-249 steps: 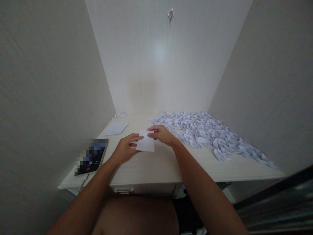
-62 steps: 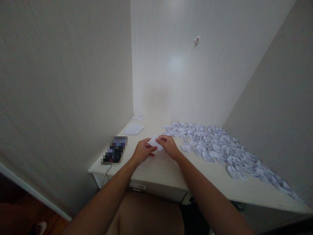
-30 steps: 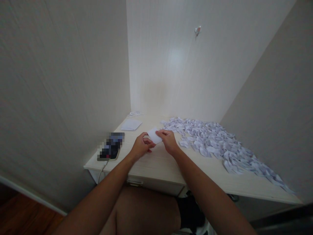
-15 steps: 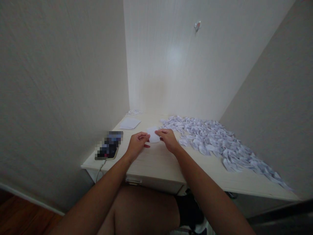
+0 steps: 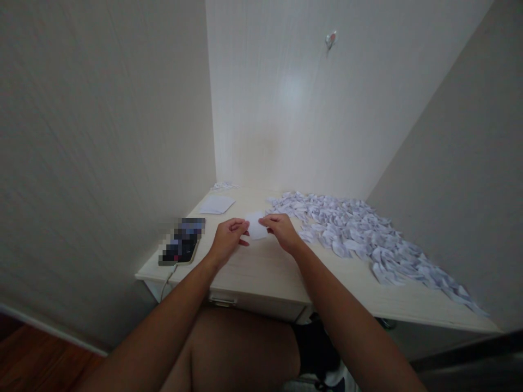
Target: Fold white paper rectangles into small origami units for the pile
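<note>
A small white paper slip (image 5: 257,228) is held just above the pale wooden table (image 5: 261,272), between both hands. My left hand (image 5: 227,240) pinches its left edge with fingers curled. My right hand (image 5: 281,231) grips its right edge from above, fingers bent over it. Part of the slip is hidden behind my fingers.
A large heap of folded white paper pieces (image 5: 359,234) covers the table's right side. A stack of flat white sheets (image 5: 217,204) lies at the back left, with a few folded bits (image 5: 224,185) behind it. A phone (image 5: 183,247) with a cable lies near the left edge. Walls enclose three sides.
The slip looked larger and flat 8.3 s ago; now it is smaller and pinched between both hands. The view has swung leftward. In the last half second the hands barely moved.
</note>
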Available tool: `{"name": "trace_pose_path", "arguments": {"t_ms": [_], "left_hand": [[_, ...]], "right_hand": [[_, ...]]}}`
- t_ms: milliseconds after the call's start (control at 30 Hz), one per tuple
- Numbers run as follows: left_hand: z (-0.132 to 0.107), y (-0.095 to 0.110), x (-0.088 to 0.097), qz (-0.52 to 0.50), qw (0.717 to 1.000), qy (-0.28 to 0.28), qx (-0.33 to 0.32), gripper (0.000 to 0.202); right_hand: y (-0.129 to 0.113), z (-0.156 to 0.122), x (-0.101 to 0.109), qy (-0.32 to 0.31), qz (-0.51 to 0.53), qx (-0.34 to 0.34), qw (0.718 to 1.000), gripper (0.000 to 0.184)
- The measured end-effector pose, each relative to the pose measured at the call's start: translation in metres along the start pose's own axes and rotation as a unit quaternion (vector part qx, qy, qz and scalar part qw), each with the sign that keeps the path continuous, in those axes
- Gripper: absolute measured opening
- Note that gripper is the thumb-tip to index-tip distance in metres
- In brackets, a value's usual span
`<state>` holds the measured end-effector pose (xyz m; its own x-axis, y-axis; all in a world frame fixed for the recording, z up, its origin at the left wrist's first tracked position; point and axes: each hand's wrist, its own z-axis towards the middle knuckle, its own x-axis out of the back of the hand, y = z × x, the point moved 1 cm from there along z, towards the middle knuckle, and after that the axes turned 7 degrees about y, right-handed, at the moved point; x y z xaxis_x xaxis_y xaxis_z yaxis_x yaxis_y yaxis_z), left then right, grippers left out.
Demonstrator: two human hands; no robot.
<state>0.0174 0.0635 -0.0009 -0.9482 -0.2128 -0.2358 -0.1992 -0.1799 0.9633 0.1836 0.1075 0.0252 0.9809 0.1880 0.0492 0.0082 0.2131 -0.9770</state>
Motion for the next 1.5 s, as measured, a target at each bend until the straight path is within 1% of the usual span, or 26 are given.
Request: {"name": "trace_pose_path", "arguments": {"t_ms": [67,167,300,500,667,767,867,933,1000,1067,1100,1200,1233,1300,1400,1500], "left_hand": [[-0.0011,0.0013,-0.0004,0.018,1.0,-0.011,-0.01,0.036],[-0.0017,0.0024,0.0002,0.036,0.999,-0.011,-0.027,0.035],[-0.0018,0.0028,0.0007,0.039,0.999,-0.02,-0.026,0.034],[-0.0011,0.0025,0.0002,0.04,0.999,-0.01,-0.035,0.033],[-0.0008,0.0019,0.0009,0.039,0.998,-0.025,-0.036,0.036],[-0.0015,0.0034,0.0015,0.039,0.998,-0.034,-0.038,0.037],[-0.0027,0.0058,0.0008,0.033,0.998,-0.027,-0.041,0.036],[-0.0032,0.0068,0.0,0.012,0.999,-0.018,-0.041,0.036],[-0.0032,0.0066,-0.0003,-0.008,0.999,-0.018,-0.05,0.043],[-0.0033,0.0054,-0.0001,-0.001,0.997,-0.025,-0.075,0.05],[-0.0035,0.0046,0.0001,0.017,0.995,-0.028,-0.093,0.048],[-0.0051,0.0031,0.0007,0.094,0.982,-0.028,-0.159,0.028],[-0.0058,0.003,0.0007,0.116,0.977,-0.026,-0.179,0.023],[-0.007,0.0032,0.0008,0.145,0.966,-0.024,-0.212,0.021],[-0.0072,0.0036,0.0014,0.168,0.955,-0.022,-0.244,0.02],[-0.0062,0.0034,0.0025,0.177,0.949,-0.017,-0.26,0.019]], "right_hand": [[-0.0016,-0.0005,0.0002,-0.008,-0.008,0.0,1.0,0.022],[-0.0032,-0.001,0.0,-0.019,-0.017,0.007,1.0,0.023],[-0.0036,-0.0017,-0.0004,-0.022,-0.014,0.002,1.0,0.023],[-0.0054,-0.0039,-0.0016,-0.03,-0.004,-0.006,1.0,0.023],[-0.0067,-0.0039,-0.0007,-0.037,-0.006,-0.002,0.999,0.023],[-0.0048,-0.0025,-0.0003,-0.032,0.0,-0.009,0.999,0.021],[-0.0023,-0.0007,-0.0002,-0.024,0.012,-0.018,0.999,0.021],[-0.001,0.0007,0.0003,-0.009,0.033,-0.026,0.999,0.021],[-0.0002,0.0022,0.0013,0.015,0.061,-0.041,0.997,0.022],[0.0002,0.0033,0.0025,0.04,0.087,-0.058,0.994,0.022],[0.0002,0.0036,0.003,0.046,0.097,-0.065,0.992,0.022],[-0.0001,0.0037,0.0037,0.044,0.119,-0.083,0.988,0.021],[-0.0001,0.0036,0.0037,0.04,0.123,-0.087,0.988,0.021],[0.0,0.0035,0.0038,0.035,0.128,-0.09,0.987,0.019],[0.0007,0.0035,0.0038,0.032,0.127,-0.095,0.987,0.018],[0.0009,0.0032,0.0037,0.032,0.125,-0.098,0.987,0.017]]}}
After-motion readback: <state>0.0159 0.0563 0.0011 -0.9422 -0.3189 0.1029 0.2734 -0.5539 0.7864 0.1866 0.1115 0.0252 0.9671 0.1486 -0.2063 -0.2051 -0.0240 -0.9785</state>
